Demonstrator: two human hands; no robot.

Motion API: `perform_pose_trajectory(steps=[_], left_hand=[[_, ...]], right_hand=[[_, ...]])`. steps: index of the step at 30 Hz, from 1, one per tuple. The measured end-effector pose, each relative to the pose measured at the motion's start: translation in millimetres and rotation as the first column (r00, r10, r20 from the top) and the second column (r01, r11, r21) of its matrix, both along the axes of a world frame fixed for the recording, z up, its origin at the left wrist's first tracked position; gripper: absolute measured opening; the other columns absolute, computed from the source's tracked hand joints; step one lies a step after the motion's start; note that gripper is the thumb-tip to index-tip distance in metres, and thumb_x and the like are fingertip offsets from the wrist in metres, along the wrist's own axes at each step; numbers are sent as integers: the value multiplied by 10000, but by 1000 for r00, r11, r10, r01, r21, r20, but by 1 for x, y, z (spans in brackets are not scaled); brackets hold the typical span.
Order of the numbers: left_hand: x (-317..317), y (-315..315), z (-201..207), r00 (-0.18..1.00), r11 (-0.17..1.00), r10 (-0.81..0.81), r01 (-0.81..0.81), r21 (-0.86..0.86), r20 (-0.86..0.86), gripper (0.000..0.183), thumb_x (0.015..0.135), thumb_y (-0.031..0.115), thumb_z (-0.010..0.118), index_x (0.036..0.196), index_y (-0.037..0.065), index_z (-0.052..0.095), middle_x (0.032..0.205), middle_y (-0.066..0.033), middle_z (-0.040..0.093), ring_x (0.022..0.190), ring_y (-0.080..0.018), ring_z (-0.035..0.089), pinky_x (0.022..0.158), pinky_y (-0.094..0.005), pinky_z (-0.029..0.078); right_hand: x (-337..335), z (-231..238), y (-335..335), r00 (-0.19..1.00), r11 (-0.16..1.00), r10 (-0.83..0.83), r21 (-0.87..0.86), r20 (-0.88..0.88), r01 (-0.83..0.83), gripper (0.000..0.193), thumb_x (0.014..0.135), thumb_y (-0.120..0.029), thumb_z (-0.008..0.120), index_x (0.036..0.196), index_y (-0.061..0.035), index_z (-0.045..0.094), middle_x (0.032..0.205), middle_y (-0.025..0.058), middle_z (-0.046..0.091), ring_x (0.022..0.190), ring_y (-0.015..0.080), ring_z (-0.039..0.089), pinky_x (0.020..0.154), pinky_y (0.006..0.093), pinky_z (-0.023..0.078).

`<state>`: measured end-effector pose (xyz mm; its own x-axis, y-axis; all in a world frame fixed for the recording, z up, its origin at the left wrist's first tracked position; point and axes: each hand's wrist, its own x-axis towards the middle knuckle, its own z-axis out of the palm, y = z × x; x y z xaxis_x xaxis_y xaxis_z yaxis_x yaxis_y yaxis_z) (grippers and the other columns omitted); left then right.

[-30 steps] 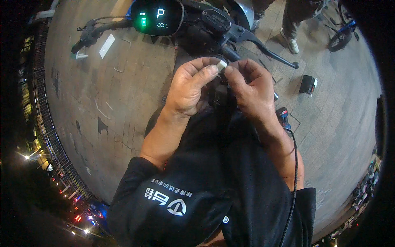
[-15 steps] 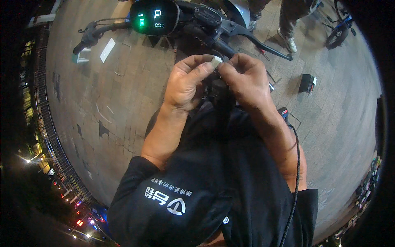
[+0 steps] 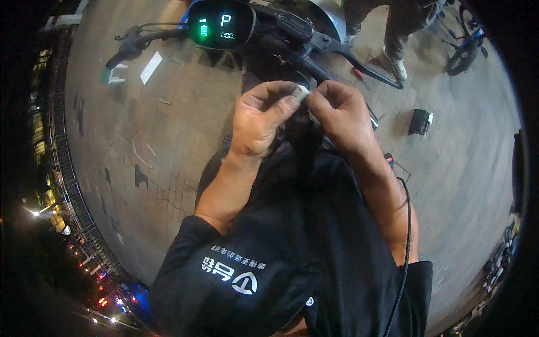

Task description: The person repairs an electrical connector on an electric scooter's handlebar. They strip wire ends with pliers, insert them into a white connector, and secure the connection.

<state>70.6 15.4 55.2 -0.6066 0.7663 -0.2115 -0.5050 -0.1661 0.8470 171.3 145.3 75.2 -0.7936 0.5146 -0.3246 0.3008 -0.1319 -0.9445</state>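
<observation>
"What glows at eleven o'clock?"

"The handlebar display (image 3: 216, 25). Further right, the left hand's (image 3: 255, 121) fingers pinch a small white block (image 3: 301, 92), at one o'clock from the view's centre."

"And the right hand (image 3: 343, 115)?"

"Its fingers stand narrow, close by the block; whether they grip anything cannot be told. Past it, between two and three o'clock, a black box (image 3: 418, 122) sits on the pavement (image 3: 460, 168)."

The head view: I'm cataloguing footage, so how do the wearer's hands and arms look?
The left hand and right hand wear no gloves. The forearms are bare below short black sleeves, part of a shirt bearing white print. A thin dark cable runs past the right forearm and over the shirt.
</observation>
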Motion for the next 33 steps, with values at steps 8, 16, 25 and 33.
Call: perform_pose_trajectory(steps=[8, 16, 25, 33], left_hand=[[3, -2, 3, 942, 999, -4, -8, -35, -335, 229, 810, -13, 682, 1036, -10, 644, 949, -60, 662, 870, -106, 612, 822, -241, 499], [3, 0, 6, 923, 988, -28, -33, -150, -383, 198, 847, 30, 660, 1036, -20, 631, 941, -32, 643, 835, -71, 584, 765, -200, 480], [-6, 2, -9, 995, 998, -53, 48, -51, -85, 203, 882, 79, 624, 1058, -23, 616, 953, -58, 653, 860, -97, 609, 801, -221, 497], [-14, 1, -16, 979, 996, -47, 33, 77, 199, 171, 894, 81, 605, 1033, -9, 651, 935, -88, 685, 814, -143, 665, 749, -268, 552]], right_hand=[[4, 3, -5, 1000, 999, -13, -51, 19, 14, 192, 868, -162, 598, 808, 20, 623, 665, -2, 594, 597, 48, 504, 526, 235, 416], [5, -2, -6, 1000, 1000, 1, -18, -7, -2, 205, 881, -183, 604, 865, 17, 649, 681, -3, 598, 623, 55, 518, 562, 239, 434], [6, -2, -2, 999, 981, 36, -193, 12, -33, 205, 873, -200, 648, 869, 5, 659, 711, -12, 610, 646, 46, 508, 566, 221, 410], [-6, -9, -10, 994, 946, -107, -310, -6, 100, 228, 875, -218, 657, 819, 2, 640, 682, -14, 588, 576, 45, 478, 504, 208, 374]])
